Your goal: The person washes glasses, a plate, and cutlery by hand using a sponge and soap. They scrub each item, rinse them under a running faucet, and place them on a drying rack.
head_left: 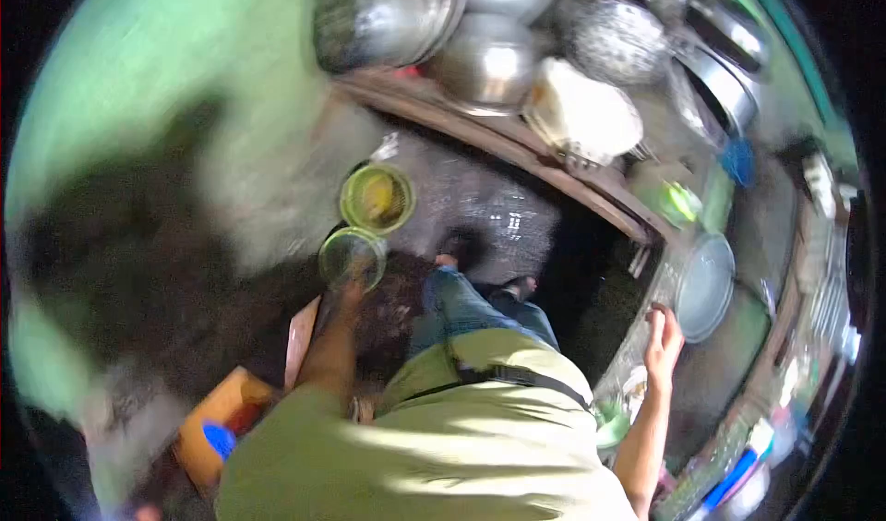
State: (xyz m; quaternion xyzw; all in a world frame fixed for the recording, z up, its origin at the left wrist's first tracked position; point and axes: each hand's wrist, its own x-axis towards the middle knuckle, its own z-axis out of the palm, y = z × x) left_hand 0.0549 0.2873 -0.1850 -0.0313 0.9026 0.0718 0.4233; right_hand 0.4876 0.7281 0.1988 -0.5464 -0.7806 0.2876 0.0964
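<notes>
My left arm reaches down to a round green basket on the floor. My left hand is over its mouth, the fingers blurred against the inside. Right behind it stands a second, yellow-green basket with something yellow in it. On the other side, my right hand hangs by a ledge, its fingers loosely bent with nothing in them. A round grey basin lies close beside that hand.
Metal pots crowd a wooden shelf at the back. An orange-brown box with a blue object stands at lower left. Dishes line the far right, and a green bowl is near my right side.
</notes>
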